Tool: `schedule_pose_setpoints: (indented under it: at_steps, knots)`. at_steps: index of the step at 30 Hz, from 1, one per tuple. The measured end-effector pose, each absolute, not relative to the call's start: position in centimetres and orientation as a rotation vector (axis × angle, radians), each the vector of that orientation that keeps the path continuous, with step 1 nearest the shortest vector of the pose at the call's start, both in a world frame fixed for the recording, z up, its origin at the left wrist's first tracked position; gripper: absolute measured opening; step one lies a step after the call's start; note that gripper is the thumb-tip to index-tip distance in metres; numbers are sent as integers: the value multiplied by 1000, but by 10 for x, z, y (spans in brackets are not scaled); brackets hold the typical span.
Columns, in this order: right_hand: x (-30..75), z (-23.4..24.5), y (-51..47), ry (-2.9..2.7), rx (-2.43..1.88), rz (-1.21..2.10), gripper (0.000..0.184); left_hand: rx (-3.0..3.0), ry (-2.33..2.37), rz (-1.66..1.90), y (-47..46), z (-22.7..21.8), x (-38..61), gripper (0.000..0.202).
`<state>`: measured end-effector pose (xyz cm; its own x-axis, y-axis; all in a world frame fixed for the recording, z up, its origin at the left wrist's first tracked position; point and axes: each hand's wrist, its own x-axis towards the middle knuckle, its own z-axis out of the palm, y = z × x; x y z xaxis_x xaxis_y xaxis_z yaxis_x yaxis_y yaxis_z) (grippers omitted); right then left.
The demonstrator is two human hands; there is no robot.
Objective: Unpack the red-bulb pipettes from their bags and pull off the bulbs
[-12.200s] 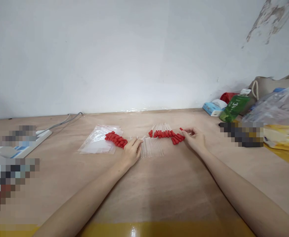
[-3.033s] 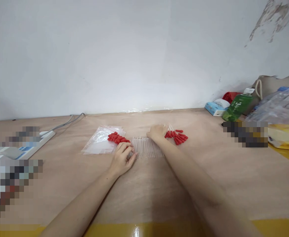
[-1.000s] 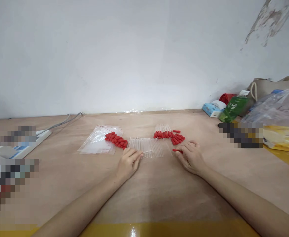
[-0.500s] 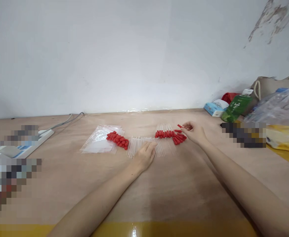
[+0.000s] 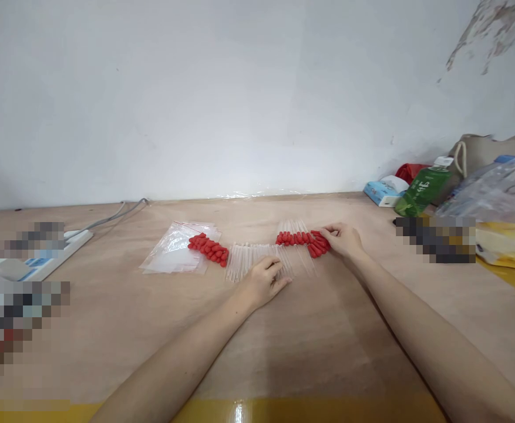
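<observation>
My left hand [image 5: 263,283] rests over the right part of a row of thin clear tubes [image 5: 242,261]. Its thumb and fingers are apart and nothing shows between them. My right hand [image 5: 344,239] has its fingertips closed at the edge of a pile of red rubber bulbs [image 5: 319,247], pinching a red rubber bulb there. Beside that pile lies a row of clear tubes fitted with red bulbs [image 5: 293,238], their tubes pointing to the wall. More loose red bulbs [image 5: 208,249] are heaped left of the bare tubes, partly on clear plastic bags [image 5: 169,255].
A power strip [image 5: 67,252] with a grey cable stands at the left. At the back right are a blue tissue pack [image 5: 378,194], a green bottle [image 5: 422,191] and a clear plastic bag [image 5: 486,188]. Yellow tape [image 5: 213,409] runs along the front edge.
My right hand has brought a red bulb down and left to the pile's edge. My left hand has shifted slightly right and toward me, its thumb and fingers now spread.
</observation>
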<state>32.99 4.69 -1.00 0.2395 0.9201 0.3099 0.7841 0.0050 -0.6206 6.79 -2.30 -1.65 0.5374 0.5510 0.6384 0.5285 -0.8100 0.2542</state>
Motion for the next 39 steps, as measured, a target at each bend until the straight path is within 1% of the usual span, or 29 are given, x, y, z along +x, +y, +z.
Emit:
schedule_pose_setpoints:
  at_steps: [5,9,12,19,25,28,32,34,36,37,39]
  knots:
    - [307,4,37,-1703,-1796,128,27,2782,1056,1050,-26,-9,60,40]
    - [289,12,30,-1832,-1857,7,32,2867,1083,822,-27,-2,56,44]
    - [283,13,29,-1850,-1905,-17,32,2884,1061,696,-25,-1,57,43]
    - [283,10,31,-1795,-1924,137,24,2874,1065,695,-23,-6,57,36]
    - [282,10,33,-1630,-1938,245,26,2873,1105,670,-25,-5,57,41]
    - [286,11,32,-1498,-1836,309,29,2880,1141,657,-25,-6,57,45]
    - [293,10,17,-1505,-1572,402,32,2885,1240,748,-26,-8,58,53]
    - [295,7,2,-1623,-1437,323,29,2862,1326,899,-27,-7,59,60]
    - [295,2,-16,-1775,-1329,150,23,2817,1427,1101,-28,-4,61,66]
    - [294,0,-25,-1843,-1286,64,21,2805,1458,1192,-29,-3,62,65]
    - [290,-4,-40,-1962,-1207,-38,18,2852,1430,1285,-30,-1,62,54]
